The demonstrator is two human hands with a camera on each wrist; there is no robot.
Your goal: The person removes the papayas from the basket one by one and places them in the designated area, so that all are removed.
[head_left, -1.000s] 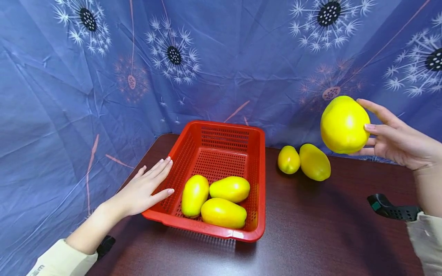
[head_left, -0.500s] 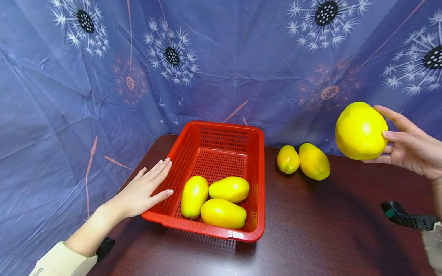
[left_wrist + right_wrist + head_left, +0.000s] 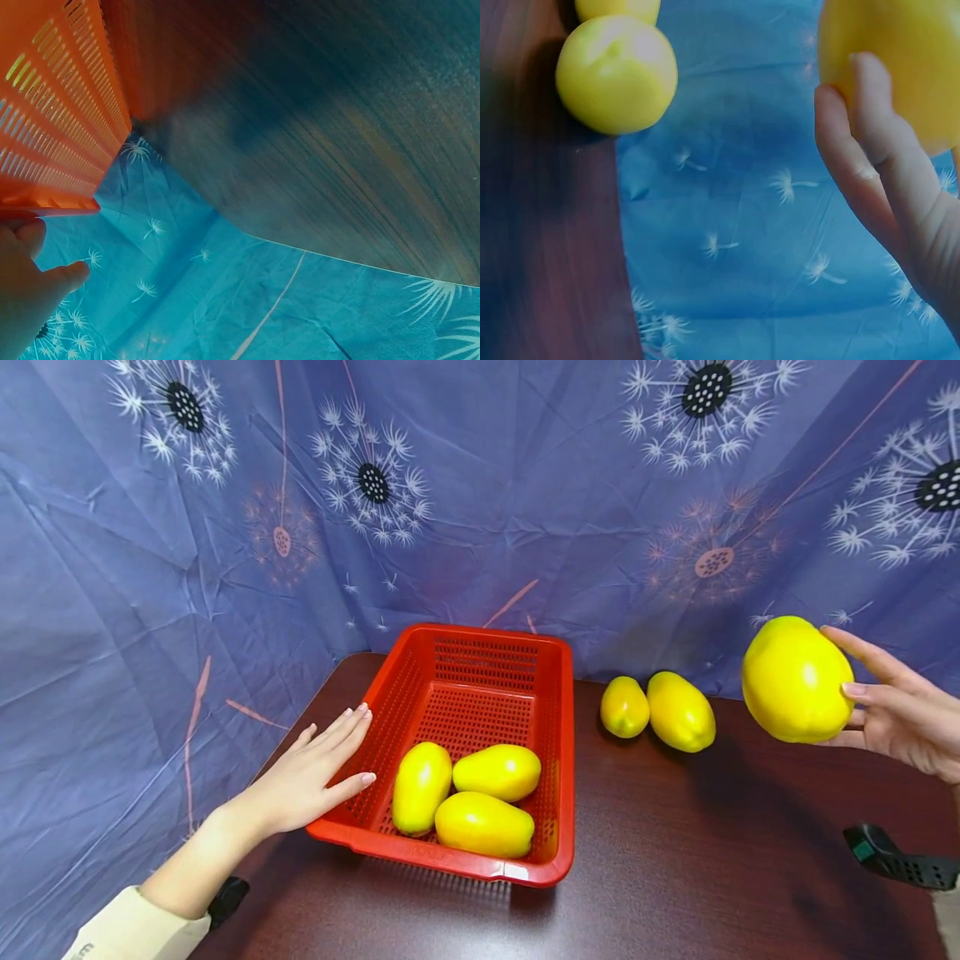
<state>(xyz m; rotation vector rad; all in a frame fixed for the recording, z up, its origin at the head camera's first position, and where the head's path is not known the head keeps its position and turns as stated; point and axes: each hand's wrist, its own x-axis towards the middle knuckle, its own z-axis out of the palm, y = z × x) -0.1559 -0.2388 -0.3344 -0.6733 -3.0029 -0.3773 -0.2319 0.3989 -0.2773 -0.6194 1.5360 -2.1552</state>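
Note:
At the right of the head view, my right hand grips a large yellow papaya by its side, above the table. The right wrist view shows fingertips against this papaya's skin. My left hand lies with straight fingers over the left rim of a red plastic basket. Inside, toward the front, are three yellow papayas: one upright at left, one at right and one in front. Two more, a smaller papaya and a longer papaya, lie side by side right of the basket.
The dark brown table carries the basket and the loose fruit. A blue cloth with dandelion prints hangs along the table's back and left edges. A black strap is on the right wrist.
My right hand has moved to the right and then down toward the table, with the papaya in its grip. The left hand and the basket have stayed in place.

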